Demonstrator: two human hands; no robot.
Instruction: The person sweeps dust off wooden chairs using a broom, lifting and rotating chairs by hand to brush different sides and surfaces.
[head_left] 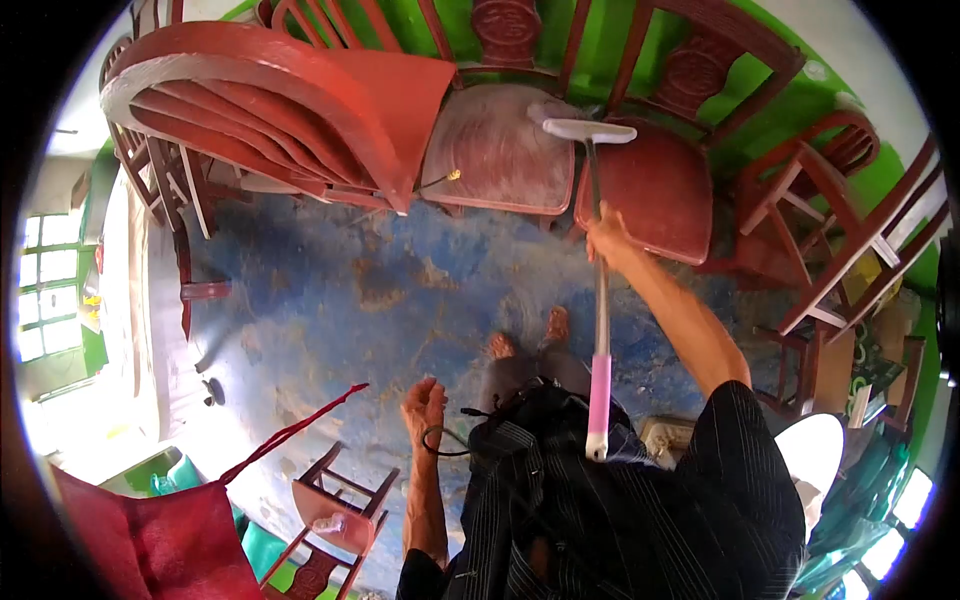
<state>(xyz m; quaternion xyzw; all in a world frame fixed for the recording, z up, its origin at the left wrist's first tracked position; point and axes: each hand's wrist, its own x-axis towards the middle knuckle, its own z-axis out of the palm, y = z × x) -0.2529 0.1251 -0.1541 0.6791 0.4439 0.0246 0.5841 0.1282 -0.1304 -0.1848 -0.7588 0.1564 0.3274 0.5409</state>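
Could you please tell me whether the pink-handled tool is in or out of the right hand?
In it: the right hand is closed around the silver pole of the pink-handled tool.

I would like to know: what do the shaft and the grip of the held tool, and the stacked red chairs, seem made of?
Shaft: probably metal, given its silvery shine.
Grip: smooth pink, perhaps plastic or foam; the look leaves this open.
Stacked red chairs: likely moulded plastic, satin; thin, curved, nested shells show soft highlights.
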